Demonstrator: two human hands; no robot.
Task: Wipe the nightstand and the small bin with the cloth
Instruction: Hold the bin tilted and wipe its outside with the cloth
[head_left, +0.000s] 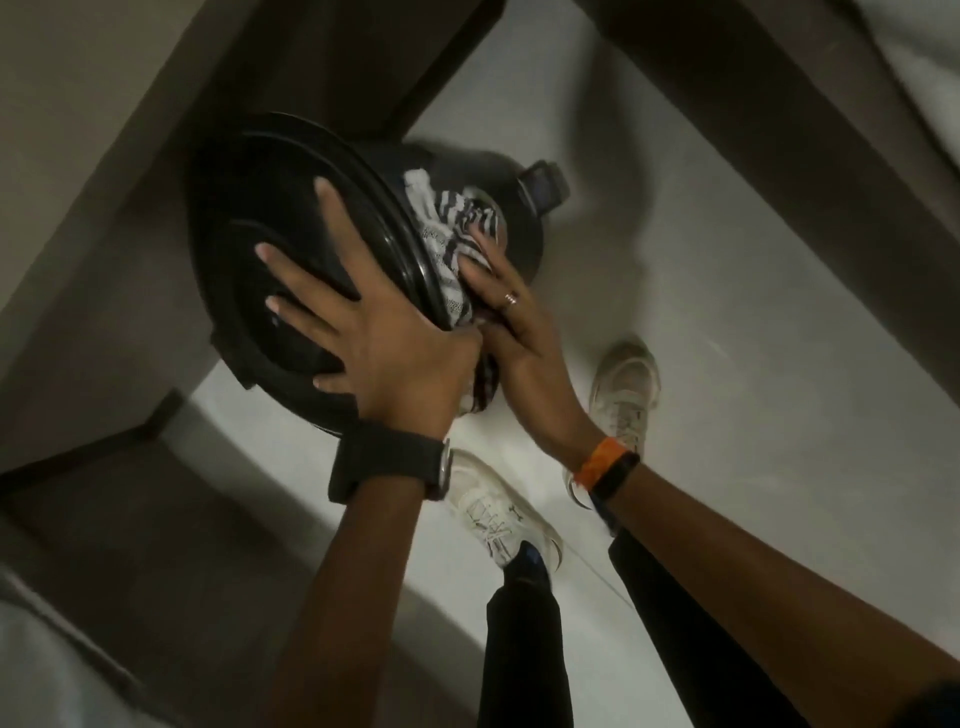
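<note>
A small black round bin (249, 228) with a closed lid and a foot pedal (543, 187) stands on the pale floor, tilted toward me. My left hand (363, 332) lies flat on the lid with its fingers spread, a black watch on the wrist. My right hand (511, 317) presses a black-and-white striped cloth (457, 228) against the bin's side just under the lid rim; part of the cloth is hidden beneath my hands. A dark wooden nightstand (332, 57) stands behind the bin.
My two white sneakers (498, 514) stand on the light floor (727, 338) just below the bin. A dark bed frame (779, 130) runs along the right, and another dark furniture edge (130, 493) sits at lower left.
</note>
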